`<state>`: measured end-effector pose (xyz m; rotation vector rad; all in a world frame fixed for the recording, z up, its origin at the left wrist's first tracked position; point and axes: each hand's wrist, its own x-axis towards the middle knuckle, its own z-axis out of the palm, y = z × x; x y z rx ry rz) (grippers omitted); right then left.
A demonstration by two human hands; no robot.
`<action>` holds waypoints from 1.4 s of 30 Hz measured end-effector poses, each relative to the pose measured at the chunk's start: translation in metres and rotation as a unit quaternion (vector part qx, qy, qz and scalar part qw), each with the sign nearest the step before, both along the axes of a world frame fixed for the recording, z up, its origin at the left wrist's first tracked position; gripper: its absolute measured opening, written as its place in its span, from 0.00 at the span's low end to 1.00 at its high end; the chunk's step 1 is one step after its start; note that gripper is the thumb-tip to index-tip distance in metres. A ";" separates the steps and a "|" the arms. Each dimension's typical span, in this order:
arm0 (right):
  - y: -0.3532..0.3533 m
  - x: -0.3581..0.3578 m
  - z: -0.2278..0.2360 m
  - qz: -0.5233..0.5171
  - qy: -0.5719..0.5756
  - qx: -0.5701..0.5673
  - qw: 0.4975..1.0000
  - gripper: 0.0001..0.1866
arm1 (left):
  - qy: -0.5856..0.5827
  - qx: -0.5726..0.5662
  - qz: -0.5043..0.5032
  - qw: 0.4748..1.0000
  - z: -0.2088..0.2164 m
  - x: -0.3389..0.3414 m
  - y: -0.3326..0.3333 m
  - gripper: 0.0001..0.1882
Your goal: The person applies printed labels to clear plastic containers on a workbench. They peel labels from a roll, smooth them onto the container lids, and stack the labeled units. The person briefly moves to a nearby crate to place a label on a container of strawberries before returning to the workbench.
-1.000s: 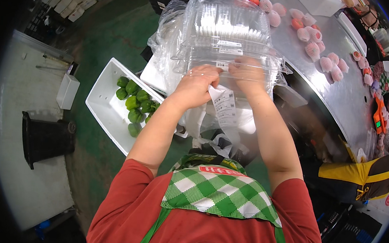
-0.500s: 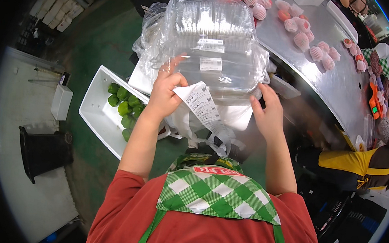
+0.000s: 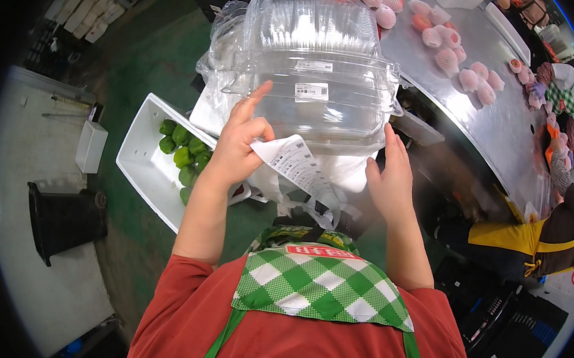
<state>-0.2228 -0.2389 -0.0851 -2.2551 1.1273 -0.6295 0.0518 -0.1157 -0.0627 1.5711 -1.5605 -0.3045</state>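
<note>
At the far left of the frame a black bin (image 3: 64, 223) stands against the pale wall, with a small white box (image 3: 91, 147) above it and to its right. Next comes a white foam crate (image 3: 135, 158) on the green floor, holding green peppers (image 3: 183, 157); the left forearm crosses in front of its right side and may hide some of them. The left hand (image 3: 237, 150), at centre left, pinches the upper end of a printed label strip (image 3: 293, 163), its index finger raised before the left edge of the clear plastic containers (image 3: 314, 118). The strip slants down and right toward the lower middle. The containers fill the upper middle and overlap the metal counter (image 3: 503, 137). Right of centre, the right hand (image 3: 392, 173) is spread, thumb apart, holding nothing, just beside their lower right corner; whether it touches cannot be told. On the counter, upper right, lie fruits in foam nets (image 3: 468, 80). At the right edge are two other people, one above in green check, one below in a yellow apron (image 3: 506, 235).

Counted left to right: one bin, one box, one crate, about eight peppers showing, one strip, two white labels (image 3: 312, 92) seen on the containers, four netted fruits in the counter's middle cluster.
</note>
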 end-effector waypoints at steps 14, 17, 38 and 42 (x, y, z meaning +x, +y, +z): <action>-0.008 -0.002 0.027 -0.007 -0.131 0.074 0.989 0.36 | -0.039 0.008 -0.002 0.999 0.007 0.001 0.000 0.11; -0.008 0.001 0.032 -0.019 -0.194 0.117 0.974 0.36 | -0.036 0.004 0.000 0.999 0.007 0.000 0.000 0.11; -0.036 0.040 -0.016 -0.062 -0.631 0.583 0.508 0.13 | -0.088 -0.062 0.094 0.990 -0.030 -0.022 -0.040 0.12; -0.021 0.065 -0.016 0.114 -0.484 0.427 0.756 0.12 | -0.145 -0.065 0.089 0.983 -0.028 -0.021 -0.042 0.11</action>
